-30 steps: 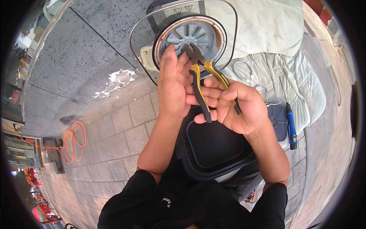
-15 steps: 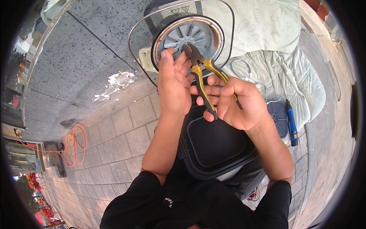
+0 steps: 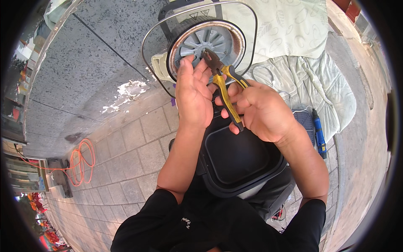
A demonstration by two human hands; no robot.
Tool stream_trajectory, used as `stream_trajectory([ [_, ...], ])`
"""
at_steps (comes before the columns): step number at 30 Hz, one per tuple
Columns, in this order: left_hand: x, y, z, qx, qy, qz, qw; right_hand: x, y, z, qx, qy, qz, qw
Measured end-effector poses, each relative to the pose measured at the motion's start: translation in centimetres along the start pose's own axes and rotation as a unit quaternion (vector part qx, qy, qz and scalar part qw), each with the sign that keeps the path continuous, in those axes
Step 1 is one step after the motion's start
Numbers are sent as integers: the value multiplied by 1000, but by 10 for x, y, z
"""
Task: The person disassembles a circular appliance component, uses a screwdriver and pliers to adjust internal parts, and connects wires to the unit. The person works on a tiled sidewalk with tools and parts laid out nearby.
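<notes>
My right hand [image 3: 264,109] is wrapped round a pair of combination pliers [image 3: 226,94] with yellow and black handles. Their dark jaws point up-left to the hub of a grey fan wheel [image 3: 203,38], which lies inside a round housing [image 3: 240,44] with a rusty rim. Whether the jaws grip the hub, I cannot tell. My left hand [image 3: 193,98], fingers stretched out and a little apart, reaches over the housing's near edge beside the jaws; its fingertips are partly hidden. A bent metal hoop [image 3: 255,25] stands round the housing.
A black rounded-square appliance shell [image 3: 245,157] rests at my lap. To the right are a pale cloth [image 3: 294,29], a blue screwdriver-like tool [image 3: 320,134] and a blue-grey tray [image 3: 304,119]. An orange cord [image 3: 82,161] lies coiled at left, below a grey wall [image 3: 105,46].
The pliers' handles have drawn closer together as my right hand tightened and shifted slightly right. My left hand has moved very little.
</notes>
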State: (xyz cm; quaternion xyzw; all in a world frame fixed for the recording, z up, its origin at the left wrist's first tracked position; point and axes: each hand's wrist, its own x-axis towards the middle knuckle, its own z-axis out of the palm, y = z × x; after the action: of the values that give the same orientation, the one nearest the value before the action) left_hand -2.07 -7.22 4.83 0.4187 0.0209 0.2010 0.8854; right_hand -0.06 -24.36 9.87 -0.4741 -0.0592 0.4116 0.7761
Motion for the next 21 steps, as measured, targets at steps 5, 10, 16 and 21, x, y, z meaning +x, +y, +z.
stream_trajectory([
  [5, 0, -3, 0, -1, 7, 5, 1000, -3, -7, 15, -132, 78, -4, 988],
  [10, 0, -7, 0, -8, 3, 4, 1000, -2, -16, 20, -256, 115, 27, 959],
  [16, -2, -7, -2, -24, -9, -1, 1000, -1, -17, 25, -276, 114, 41, 953],
  [21, 2, -10, -1, -29, 2, -7, 1000, -2, -11, 15, -89, 49, 31, 994],
])
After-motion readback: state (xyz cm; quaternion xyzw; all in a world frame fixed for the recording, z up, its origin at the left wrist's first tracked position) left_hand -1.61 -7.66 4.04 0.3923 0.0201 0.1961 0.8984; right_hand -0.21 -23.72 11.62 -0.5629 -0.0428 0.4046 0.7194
